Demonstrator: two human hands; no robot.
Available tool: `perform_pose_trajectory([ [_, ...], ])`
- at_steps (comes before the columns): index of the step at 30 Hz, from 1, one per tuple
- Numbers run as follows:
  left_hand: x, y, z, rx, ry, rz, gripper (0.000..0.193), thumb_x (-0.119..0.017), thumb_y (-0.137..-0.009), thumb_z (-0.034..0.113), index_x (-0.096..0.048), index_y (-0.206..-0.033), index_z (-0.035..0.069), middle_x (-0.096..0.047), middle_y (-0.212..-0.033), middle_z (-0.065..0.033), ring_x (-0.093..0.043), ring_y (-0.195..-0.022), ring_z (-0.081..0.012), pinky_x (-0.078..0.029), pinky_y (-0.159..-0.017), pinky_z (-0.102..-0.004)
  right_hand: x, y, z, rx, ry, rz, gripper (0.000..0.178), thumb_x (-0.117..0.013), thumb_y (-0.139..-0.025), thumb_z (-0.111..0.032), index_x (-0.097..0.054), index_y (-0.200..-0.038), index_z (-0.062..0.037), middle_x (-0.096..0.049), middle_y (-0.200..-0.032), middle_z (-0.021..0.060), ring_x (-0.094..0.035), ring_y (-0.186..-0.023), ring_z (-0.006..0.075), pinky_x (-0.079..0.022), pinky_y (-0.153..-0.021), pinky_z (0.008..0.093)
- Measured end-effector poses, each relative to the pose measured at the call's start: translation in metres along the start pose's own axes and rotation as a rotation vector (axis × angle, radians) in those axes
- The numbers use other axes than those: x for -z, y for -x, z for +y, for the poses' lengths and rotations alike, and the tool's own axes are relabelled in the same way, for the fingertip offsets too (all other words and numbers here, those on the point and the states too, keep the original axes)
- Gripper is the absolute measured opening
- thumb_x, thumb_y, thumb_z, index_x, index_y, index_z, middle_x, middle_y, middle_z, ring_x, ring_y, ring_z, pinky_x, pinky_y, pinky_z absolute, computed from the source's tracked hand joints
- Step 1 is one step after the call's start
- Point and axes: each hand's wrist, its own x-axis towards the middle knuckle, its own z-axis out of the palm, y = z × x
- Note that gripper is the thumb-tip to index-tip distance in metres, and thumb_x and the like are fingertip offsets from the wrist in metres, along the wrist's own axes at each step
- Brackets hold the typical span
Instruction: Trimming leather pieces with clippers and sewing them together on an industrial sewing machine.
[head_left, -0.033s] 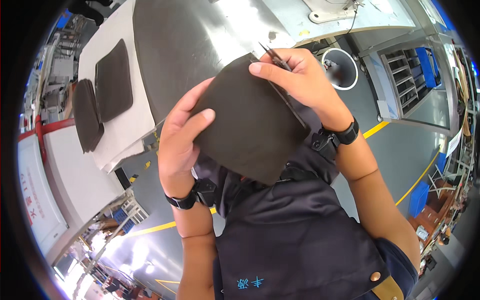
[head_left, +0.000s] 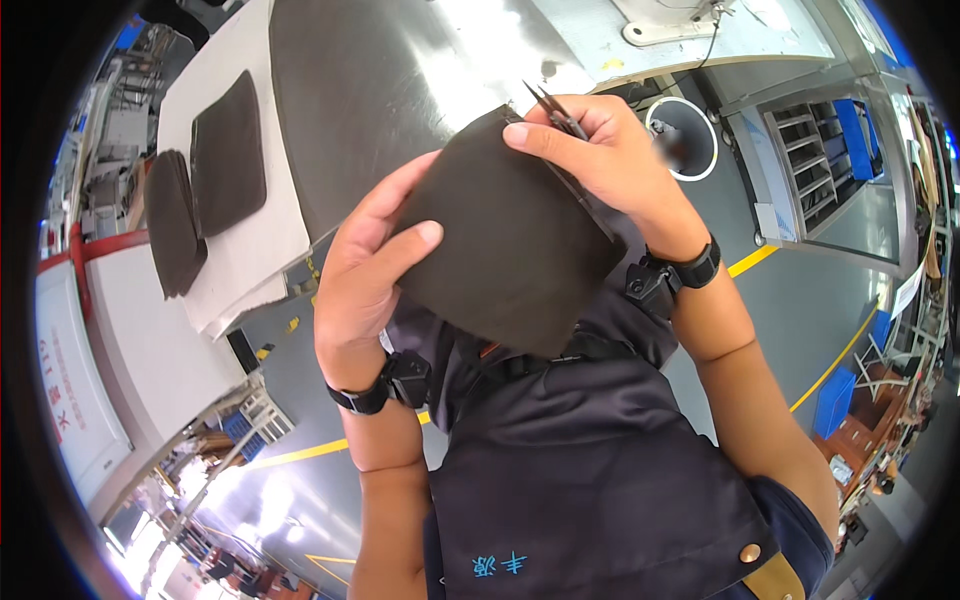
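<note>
Between the apron and the bench, a dark panel is held in both hands. The left hand grips its left edge, thumb on the upper face, the other fingers mostly hidden behind. The right hand pinches the top right corner under its thumb, its fingers also clasping a slim pointed tool with tips aimed up and leftward. Farther left, a dark piece lies just beside a dark stack on a white sheet.
</note>
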Motion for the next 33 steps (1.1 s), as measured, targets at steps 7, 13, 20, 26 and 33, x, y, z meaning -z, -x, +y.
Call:
perform_pose_trajectory([
  [7, -0.004, -0.008, -0.004, -0.004, -0.129, 0.009, 0.043, -0.063, -0.099, 0.009, -0.056, -0.139, -0.005, -0.067, -0.127, -0.0101, -0.063, -0.115, -0.0145, -0.047, -0.102, -0.0292, -0.002, 0.0, 0.009, 0.112, 0.243, 0.13, 0.025, -0.073, -0.095, -0.029, -0.07, -0.09, -0.0046, -0.057, -0.068, -0.0022, -0.047, -0.062, 0.0066, -0.039, -0.055, 0.0264],
  [13, -0.003, -0.01, -0.007, 0.026, -0.059, 0.042, 0.04, -0.062, -0.1, 0.009, -0.058, -0.137, -0.005, -0.069, -0.123, -0.0096, -0.065, -0.11, -0.0132, -0.05, -0.099, -0.0277, -0.021, 0.017, 0.003, 0.59, 0.753, 0.325, 0.033, -0.069, -0.094, -0.022, -0.066, -0.125, -0.0096, -0.061, -0.085, 0.0083, -0.063, -0.066, 0.0275, -0.052, -0.056, 0.0374],
  [20, 0.002, -0.01, -0.006, 0.06, -0.027, 0.058, 0.037, -0.061, -0.101, 0.011, -0.061, -0.135, -0.003, -0.07, -0.12, -0.008, -0.066, -0.108, -0.0121, -0.05, -0.097, -0.0271, -0.043, 0.015, 0.024, 0.747, 0.767, 0.282, 0.034, -0.074, -0.089, -0.018, -0.066, -0.122, -0.0116, -0.058, -0.083, 0.0041, -0.061, -0.062, 0.0207, -0.05, -0.052, 0.0318],
  [26, 0.006, -0.011, -0.005, 0.105, -0.084, 0.01, 0.035, -0.062, -0.101, 0.011, -0.062, -0.133, -0.003, -0.071, -0.119, -0.0074, -0.066, -0.106, -0.0116, -0.051, -0.095, -0.0265, -0.037, 0.006, 0.028, 0.623, 0.627, 0.238, 0.031, -0.074, -0.09, -0.023, -0.069, -0.119, -0.016, -0.063, -0.086, 0.0042, -0.065, -0.066, 0.023, -0.052, -0.054, 0.0331],
  [33, 0.001, -0.015, -0.004, 0.083, -0.017, 0.029, 0.038, -0.063, -0.1, 0.011, -0.061, -0.135, -0.003, -0.071, -0.12, -0.0084, -0.066, -0.107, -0.0126, -0.051, -0.096, -0.0268, -0.033, 0.008, 0.032, 0.701, 0.646, 0.258, 0.03, -0.076, -0.088, -0.022, -0.07, -0.117, -0.0174, -0.063, -0.086, 0.0021, -0.064, -0.065, 0.0216, -0.051, -0.054, 0.0327],
])
